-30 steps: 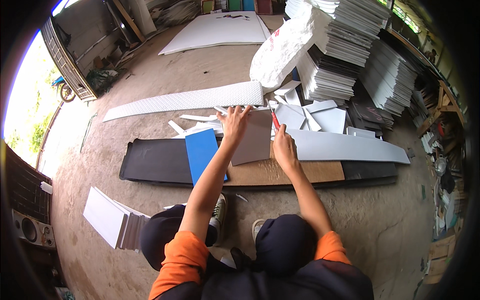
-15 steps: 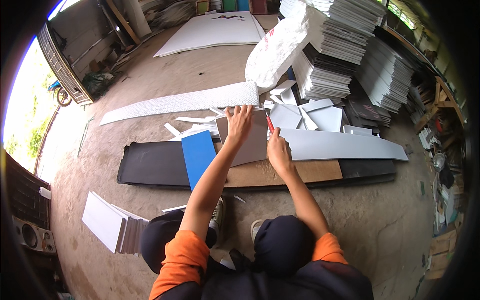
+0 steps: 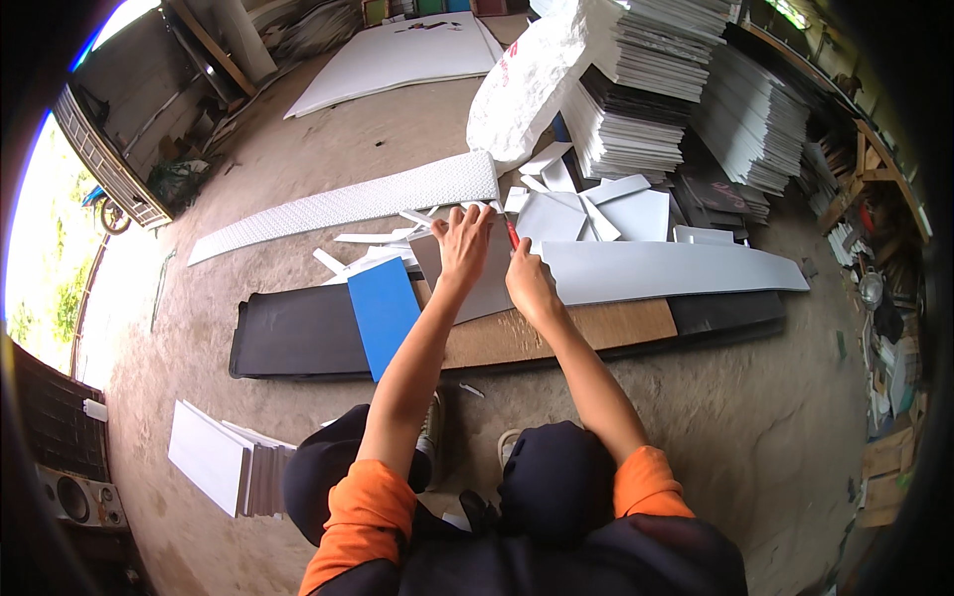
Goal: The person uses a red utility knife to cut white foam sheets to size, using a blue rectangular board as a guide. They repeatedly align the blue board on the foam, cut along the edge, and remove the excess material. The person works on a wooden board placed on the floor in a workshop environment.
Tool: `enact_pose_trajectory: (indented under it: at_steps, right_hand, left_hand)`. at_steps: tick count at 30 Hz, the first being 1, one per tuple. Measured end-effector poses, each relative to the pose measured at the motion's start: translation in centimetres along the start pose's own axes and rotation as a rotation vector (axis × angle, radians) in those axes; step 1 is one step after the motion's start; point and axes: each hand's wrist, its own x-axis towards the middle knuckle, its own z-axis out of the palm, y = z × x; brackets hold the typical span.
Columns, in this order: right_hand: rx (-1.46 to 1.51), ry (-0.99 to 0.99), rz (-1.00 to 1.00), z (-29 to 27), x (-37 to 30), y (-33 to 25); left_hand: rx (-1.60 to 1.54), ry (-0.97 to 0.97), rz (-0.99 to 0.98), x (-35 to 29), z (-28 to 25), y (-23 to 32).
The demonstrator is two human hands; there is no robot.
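My left hand (image 3: 463,244) lies with spread fingers on the far part of a grey-brown board (image 3: 485,295), pressing down on it. My right hand (image 3: 532,286) is closed round a red-handled utility knife (image 3: 513,235) at the board's far right edge; its blade is too small to make out. Under the board runs a brown wooden plank (image 3: 596,328), which rests on a long black padded slab (image 3: 298,333). A blue rectangular sheet (image 3: 384,316) lies across the slab, left of my left forearm. To the right of my right hand stretches a long white strip (image 3: 666,270).
White offcuts (image 3: 556,217) are scattered beyond the slab, beside a textured white strip (image 3: 368,204). A white sack (image 3: 527,94) leans against tall stacks of white sheets (image 3: 651,55). Smaller white panels (image 3: 211,452) stand on the floor at near left.
Both hands and the knife appear slightly further left. The left fingers look more spread and arched over the board. The whole view has shifted a little.
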Motion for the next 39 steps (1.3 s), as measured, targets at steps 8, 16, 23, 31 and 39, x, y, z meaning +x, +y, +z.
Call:
enact_pose_trajectory:
  at_steps: [8,16,23,31,39]
  right_hand:
    - [0.058,0.031,-0.049,-0.4,0.5,-0.5]
    - [0.013,-0.018,-0.053,-0.1,1.7,-2.4]
    - [0.019,-0.004,-0.041,0.8,1.8,-1.9]
    - [0.000,0.019,-0.057,0.2,0.3,-2.4]
    - [-0.031,-0.033,-0.057,-0.2,-0.1,-2.1]
  left_hand:
    - [0.031,-0.258,0.232,3.0,0.0,-2.9]
    - [-0.051,-0.269,0.243,3.6,-0.6,-5.9]
    - [-0.118,-0.338,0.185,3.4,-0.2,-5.6]
    - [-0.087,-0.329,0.187,3.0,0.1,-6.0]
    - [-0.018,-0.426,0.190,3.4,-1.3,-5.4]
